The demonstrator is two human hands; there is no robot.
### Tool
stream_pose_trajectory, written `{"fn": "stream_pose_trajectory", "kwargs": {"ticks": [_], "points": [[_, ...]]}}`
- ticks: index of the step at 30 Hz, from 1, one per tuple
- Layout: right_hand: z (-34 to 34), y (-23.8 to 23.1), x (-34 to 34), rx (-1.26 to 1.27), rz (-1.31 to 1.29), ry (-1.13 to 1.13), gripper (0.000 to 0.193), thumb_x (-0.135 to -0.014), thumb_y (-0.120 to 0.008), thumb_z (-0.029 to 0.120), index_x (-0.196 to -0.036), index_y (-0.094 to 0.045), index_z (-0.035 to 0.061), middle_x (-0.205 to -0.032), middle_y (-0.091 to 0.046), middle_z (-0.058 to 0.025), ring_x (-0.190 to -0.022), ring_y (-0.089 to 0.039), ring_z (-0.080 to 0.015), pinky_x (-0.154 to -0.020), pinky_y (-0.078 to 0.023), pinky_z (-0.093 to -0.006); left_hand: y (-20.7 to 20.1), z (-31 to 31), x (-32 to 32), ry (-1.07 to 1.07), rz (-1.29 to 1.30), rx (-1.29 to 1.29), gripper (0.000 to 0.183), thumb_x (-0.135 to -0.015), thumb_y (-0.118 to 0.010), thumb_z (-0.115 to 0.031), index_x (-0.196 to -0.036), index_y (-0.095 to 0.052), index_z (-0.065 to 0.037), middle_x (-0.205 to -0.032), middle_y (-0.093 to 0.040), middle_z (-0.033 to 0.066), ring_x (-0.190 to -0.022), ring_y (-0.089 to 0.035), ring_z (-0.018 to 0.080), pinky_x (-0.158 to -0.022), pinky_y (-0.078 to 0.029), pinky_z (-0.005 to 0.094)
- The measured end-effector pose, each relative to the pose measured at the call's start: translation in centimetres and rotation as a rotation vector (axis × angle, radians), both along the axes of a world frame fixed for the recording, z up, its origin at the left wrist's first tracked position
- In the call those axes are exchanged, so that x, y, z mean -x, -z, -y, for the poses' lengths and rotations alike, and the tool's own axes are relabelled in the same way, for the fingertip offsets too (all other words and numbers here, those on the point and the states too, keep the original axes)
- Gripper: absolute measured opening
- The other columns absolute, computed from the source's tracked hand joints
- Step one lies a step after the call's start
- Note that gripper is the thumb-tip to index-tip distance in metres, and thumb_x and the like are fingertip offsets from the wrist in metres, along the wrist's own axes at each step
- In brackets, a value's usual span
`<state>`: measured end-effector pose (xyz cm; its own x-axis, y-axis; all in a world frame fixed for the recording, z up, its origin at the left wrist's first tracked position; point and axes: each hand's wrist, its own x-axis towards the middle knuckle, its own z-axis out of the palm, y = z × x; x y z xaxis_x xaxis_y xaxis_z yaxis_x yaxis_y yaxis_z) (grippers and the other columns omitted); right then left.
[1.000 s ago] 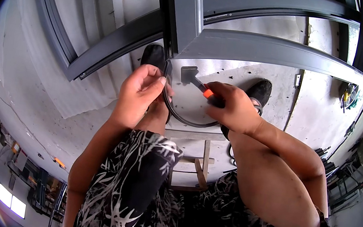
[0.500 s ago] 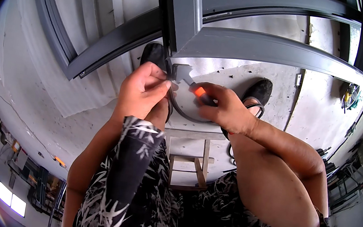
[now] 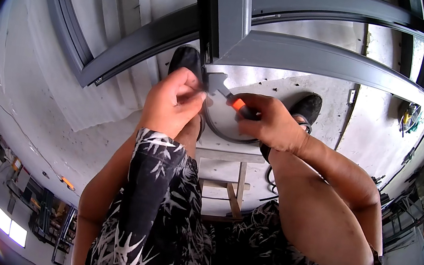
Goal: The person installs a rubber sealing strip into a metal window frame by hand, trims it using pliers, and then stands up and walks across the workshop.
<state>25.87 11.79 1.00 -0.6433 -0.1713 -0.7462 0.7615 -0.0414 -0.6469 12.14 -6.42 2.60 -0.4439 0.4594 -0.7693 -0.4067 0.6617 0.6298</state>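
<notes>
My right hand (image 3: 276, 126) is closed round the orange-and-black handle of a flat-bladed hand tool (image 3: 238, 104), which looks like a scraper. Its wide metal blade points up and left, close beneath the mitred corner of a grey metal window frame (image 3: 309, 58). Just left of the blade, my left hand (image 3: 168, 103) is closed in a pinch on a dark, flexible sealing strip (image 3: 222, 136). From the fingers the strip bends down and curves right in a loop between my legs. Exactly where it meets the frame corner is hidden by the fingers and blade.
Another grey frame part (image 3: 143, 44) slants across at the left. My shoes (image 3: 185, 59) stand on the pale floor below the frames. A wooden stool (image 3: 223, 184) is between my legs. A tape-like roll (image 3: 408, 114) lies at the right, and clutter lines both walls.
The view has shifted slightly, so frames and hands appear a little farther right. The scraper stays in my right hand, its blade still near the corner. My left hand keeps its pinch.
</notes>
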Motion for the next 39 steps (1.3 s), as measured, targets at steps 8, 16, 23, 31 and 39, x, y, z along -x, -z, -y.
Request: {"fn": "stream_pose_trajectory", "kwargs": {"ticks": [8,16,23,31,39], "points": [[-0.4,0.4,0.4,-0.037,-0.007,-0.033,0.043,-0.073,-0.062,0.014,-0.112,-0.061,-0.0015,-0.073,-0.057,-0.0100,-0.066,-0.051,-0.0173,-0.066,-0.045,-0.0304,-0.7,-0.5,0.6,0.050,0.050,0.011,0.008,-0.088,-0.055,0.000,-0.095,-0.050,0.000,-0.086,-0.070,0.0107,-0.082,-0.066,0.0126,-0.075,-0.049,0.0260],[-0.1,0.7,0.3,-0.177,-0.067,-0.088,0.039,-0.071,-0.062,0.021,-0.103,-0.063,-0.0013,-0.072,-0.062,-0.0175,-0.063,-0.056,-0.0315,-0.065,-0.047,-0.0374,-0.5,-0.5,0.5,0.023,0.081,0.037,0.008,-0.089,-0.056,0.001,-0.094,-0.051,0.000,-0.086,-0.069,0.0106,-0.082,-0.065,0.0123,-0.074,-0.050,0.0263],[0.5,1.4,-0.7,-0.473,-0.286,-0.047,0.030,-0.070,-0.064,0.018,-0.096,-0.064,0.0043,-0.071,-0.061,-0.0150,-0.066,-0.060,-0.0338,-0.062,-0.048,-0.0414,0.3,-0.8,0.6,-0.022,0.154,-0.009,0.006,-0.089,-0.056,0.001,-0.092,-0.051,0.000,-0.084,-0.067,0.0078,-0.079,-0.062,0.0095,-0.072,-0.049,0.0245],[0.9,2.4,-1.5,-0.328,-0.169,0.127,0.024,-0.074,-0.063,0.015,-0.094,-0.062,0.0015,-0.065,-0.057,-0.0076,-0.056,-0.056,-0.0202,-0.055,-0.047,-0.0331,0.9,-1.2,1.4,0.031,0.175,0.064,0.011,-0.085,-0.058,0.002,-0.094,-0.053,0.000,-0.082,-0.066,0.0069,-0.077,-0.063,0.0112,-0.068,-0.048,0.0248],[-1.9,3.4,-5.8,-0.077,0.202,0.288,0.035,-0.074,-0.061,0.017,-0.104,-0.060,-0.0010,-0.072,-0.054,-0.0040,-0.065,-0.049,-0.0143,-0.064,-0.042,-0.0267,0.2,0.4,1.6,-0.117,0.327,0.070,0.006,-0.093,-0.051,-0.008,-0.096,-0.054,-0.005,-0.085,-0.066,0.0067,-0.072,-0.062,0.0120,-0.067,-0.050,0.0251]]}}
